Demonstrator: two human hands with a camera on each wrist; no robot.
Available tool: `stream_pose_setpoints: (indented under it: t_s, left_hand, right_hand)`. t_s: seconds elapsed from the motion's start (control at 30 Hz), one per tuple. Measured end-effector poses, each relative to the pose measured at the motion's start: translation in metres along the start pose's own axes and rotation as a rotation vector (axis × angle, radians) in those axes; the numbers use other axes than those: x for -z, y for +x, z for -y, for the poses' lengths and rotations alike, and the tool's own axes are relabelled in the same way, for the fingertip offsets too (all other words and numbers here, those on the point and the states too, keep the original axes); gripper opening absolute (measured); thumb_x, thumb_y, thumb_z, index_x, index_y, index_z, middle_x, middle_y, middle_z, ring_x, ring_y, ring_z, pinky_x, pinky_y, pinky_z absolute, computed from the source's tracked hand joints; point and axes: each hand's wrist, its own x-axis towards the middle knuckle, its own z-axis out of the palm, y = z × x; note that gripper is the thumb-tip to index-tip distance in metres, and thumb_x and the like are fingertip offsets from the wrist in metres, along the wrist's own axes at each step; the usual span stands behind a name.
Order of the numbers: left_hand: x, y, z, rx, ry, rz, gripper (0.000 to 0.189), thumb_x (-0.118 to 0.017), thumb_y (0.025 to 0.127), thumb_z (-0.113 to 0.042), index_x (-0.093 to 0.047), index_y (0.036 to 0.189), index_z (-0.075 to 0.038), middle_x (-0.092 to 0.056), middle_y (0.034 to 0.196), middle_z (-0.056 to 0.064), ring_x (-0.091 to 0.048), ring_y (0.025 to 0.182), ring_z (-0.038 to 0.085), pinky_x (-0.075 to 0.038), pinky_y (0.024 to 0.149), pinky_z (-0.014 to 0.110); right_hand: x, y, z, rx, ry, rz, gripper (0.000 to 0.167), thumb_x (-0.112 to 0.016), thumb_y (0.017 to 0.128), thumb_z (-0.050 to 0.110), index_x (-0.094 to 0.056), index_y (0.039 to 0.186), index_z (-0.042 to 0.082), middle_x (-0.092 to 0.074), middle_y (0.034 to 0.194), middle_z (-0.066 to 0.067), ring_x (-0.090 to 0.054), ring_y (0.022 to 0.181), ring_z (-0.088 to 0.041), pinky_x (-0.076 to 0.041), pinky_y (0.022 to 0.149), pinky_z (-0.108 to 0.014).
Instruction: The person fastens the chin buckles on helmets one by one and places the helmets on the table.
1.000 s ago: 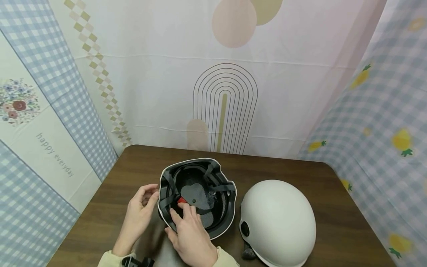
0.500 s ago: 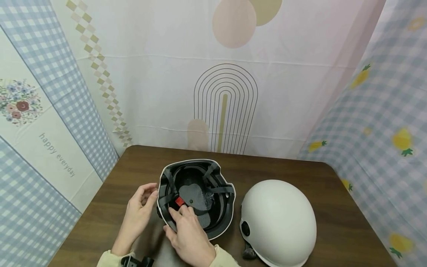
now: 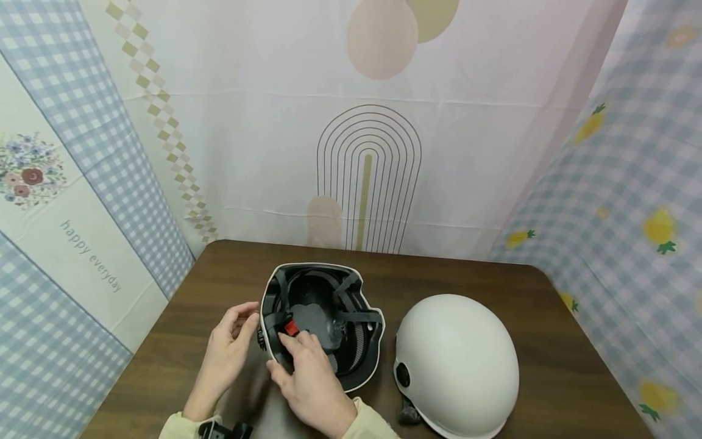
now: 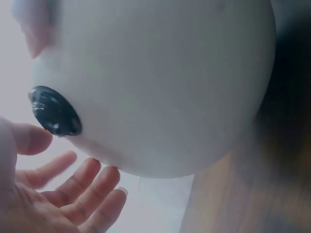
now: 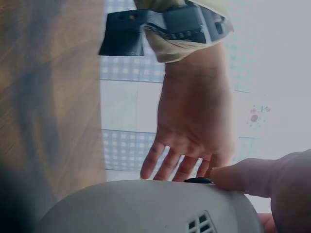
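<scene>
Ahead of the right hand (image 3: 315, 387) and right of the left hand (image 3: 227, 344), the white hard-shell helmet with black padded lining (image 3: 312, 320) points its opening up toward the head camera; its near-round outline leaves the long axis unclear. In the right wrist view its shell hides the right fingertips. The right hand grips the rim, thumb outside; the left, loosely bent, is beside it, contact uncertain.

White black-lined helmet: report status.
Right hand gripping black-lined helmet by rim; left hand relaxed alongside. Smooth, domed white helmet apart, right. Nothing visibly blocking.
</scene>
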Motion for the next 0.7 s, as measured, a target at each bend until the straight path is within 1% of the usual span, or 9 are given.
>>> stream_pose_setpoints:
  t_s: [0.17, 0.3, 0.43, 0.6, 0.7]
  left_hand:
    - [-0.0009, -0.0002, 0.0016, -0.051, 0.037, -0.003, 0.034, -0.052, 0.102, -0.021, -0.059, 0.134, -0.010, -0.059, 0.115, 0.006, -0.055, 0.095, 0.004, -0.041, 0.077, 0.014]
    - [-0.0016, -0.0008, 0.0007, -0.052, 0.044, -0.007, 0.035, -0.051, 0.103, -0.021, -0.058, 0.136, -0.011, -0.058, 0.118, 0.006, -0.051, 0.097, 0.004, -0.040, 0.078, 0.015]
    - [-0.0019, -0.0009, -0.0001, -0.038, 0.039, 0.000, 0.037, -0.049, 0.104, -0.024, -0.057, 0.138, -0.013, -0.056, 0.124, 0.006, -0.051, 0.106, 0.011, -0.037, 0.083, 0.012]
    - [-0.0022, -0.0010, 0.0008, -0.018, 0.047, 0.034, 0.040, -0.045, 0.105, -0.029, -0.052, 0.142, -0.016, -0.053, 0.133, 0.006, -0.049, 0.120, 0.020, -0.034, 0.089, 0.011]
    - [-0.0027, -0.0010, 0.0009, -0.031, 0.045, 0.045, 0.041, -0.044, 0.105, -0.029, -0.050, 0.143, -0.015, -0.051, 0.136, 0.006, -0.047, 0.124, 0.022, -0.033, 0.090, 0.010]
  right_hand:
    - [0.0038, 0.0021, 0.0018, -0.046, 0.077, -0.017, 0.041, -0.069, 0.090, 0.027, -0.066, 0.123, 0.003, -0.059, 0.101, 0.002, -0.052, 0.098, -0.012, -0.045, 0.087, -0.031]
    - [0.0044, 0.0021, 0.0020, -0.065, 0.123, -0.027, 0.043, -0.069, 0.090, 0.028, -0.065, 0.124, 0.002, -0.060, 0.101, 0.002, -0.052, 0.098, -0.011, -0.046, 0.086, -0.029]
    - [0.0046, 0.0016, 0.0015, -0.068, 0.157, -0.049, 0.044, -0.068, 0.090, 0.030, -0.065, 0.123, 0.001, -0.061, 0.103, 0.001, -0.054, 0.098, -0.012, -0.046, 0.085, -0.029]
    - [0.0069, 0.0019, 0.0007, -0.057, 0.193, -0.096, 0.042, -0.068, 0.090, 0.030, -0.067, 0.120, 0.001, -0.063, 0.100, 0.001, -0.058, 0.096, -0.013, -0.047, 0.084, -0.030]
    - [0.0095, 0.0030, 0.0006, -0.054, 0.228, -0.119, 0.038, -0.069, 0.090, 0.029, -0.068, 0.119, 0.004, -0.063, 0.097, 0.004, -0.059, 0.092, -0.009, -0.048, 0.082, -0.028]
